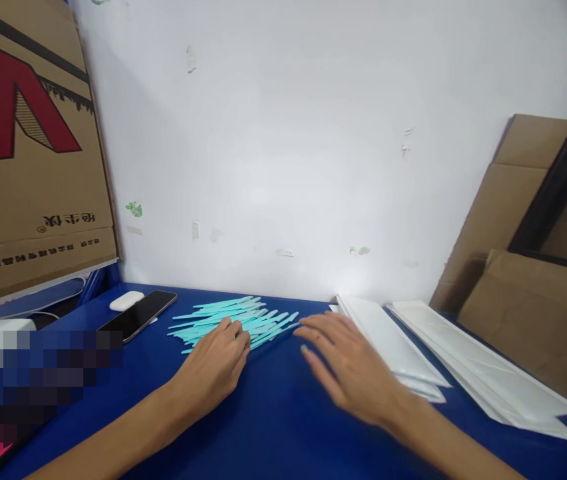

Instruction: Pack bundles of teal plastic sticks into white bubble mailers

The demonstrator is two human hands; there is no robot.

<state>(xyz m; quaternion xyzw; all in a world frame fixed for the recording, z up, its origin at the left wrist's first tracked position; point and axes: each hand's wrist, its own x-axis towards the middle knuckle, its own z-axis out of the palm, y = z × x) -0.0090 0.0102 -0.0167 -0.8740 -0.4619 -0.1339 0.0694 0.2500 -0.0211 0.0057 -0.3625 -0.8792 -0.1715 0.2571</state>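
The blue tabletop (pixel 283 427) lies under both hands; white envelopes (pixel 388 337) sit just right of the right hand (pixel 346 360), its fingers spread; turquoise sticks (pixel 228 317) lie in a pile beneath the left hand (pixel 223 353), fingers curled, grip unclear.

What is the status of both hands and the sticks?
Left hand: on near edge of sticks, grip unclear. Right hand: open, beside the pile, near white packets. Phone left of sticks, not between hands.
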